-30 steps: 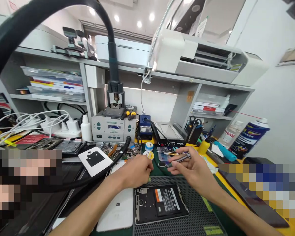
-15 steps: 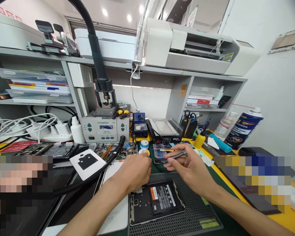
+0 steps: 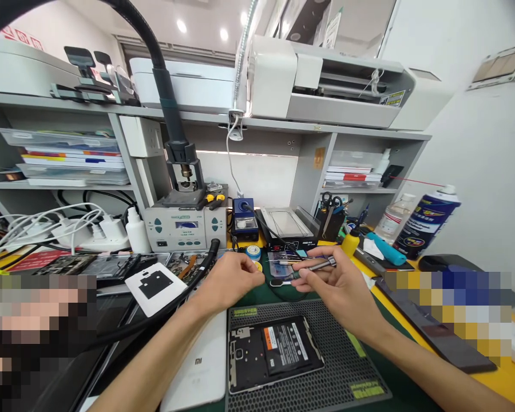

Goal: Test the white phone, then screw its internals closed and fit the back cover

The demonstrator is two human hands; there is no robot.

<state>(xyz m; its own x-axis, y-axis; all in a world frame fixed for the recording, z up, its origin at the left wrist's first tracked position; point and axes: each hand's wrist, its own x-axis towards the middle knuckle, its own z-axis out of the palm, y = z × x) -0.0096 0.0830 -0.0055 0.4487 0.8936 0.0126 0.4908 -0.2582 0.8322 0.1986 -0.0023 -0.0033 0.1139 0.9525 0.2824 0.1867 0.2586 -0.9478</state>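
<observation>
My left hand [image 3: 234,280] hovers beyond the upper left corner of an opened tablet [image 3: 278,349], fingers pinched together; anything between the fingertips is too small to make out. My right hand [image 3: 332,286] is closed around a slim grey screwdriver [image 3: 321,264], held nearly level above the far edge of the black perforated mat [image 3: 347,366]. On that mat lies the tablet, its black battery [image 3: 285,346] with an orange label exposed. A white back cover [image 3: 197,366] with a logo rests left of it, partly under my left forearm.
A black hose [image 3: 206,263] runs over the left side near a white card [image 3: 154,289]. Behind stand a hot-air station [image 3: 186,226], a soldering iron stand [image 3: 244,220] and small round tins [image 3: 253,252]. A spray can [image 3: 429,223] and a yellow bottle [image 3: 349,243] are at right.
My left hand has lifted away from the tablet's upper left corner, uncovering it, and its pinched fingers show more plainly. My right hand has shifted slightly right with the screwdriver.
</observation>
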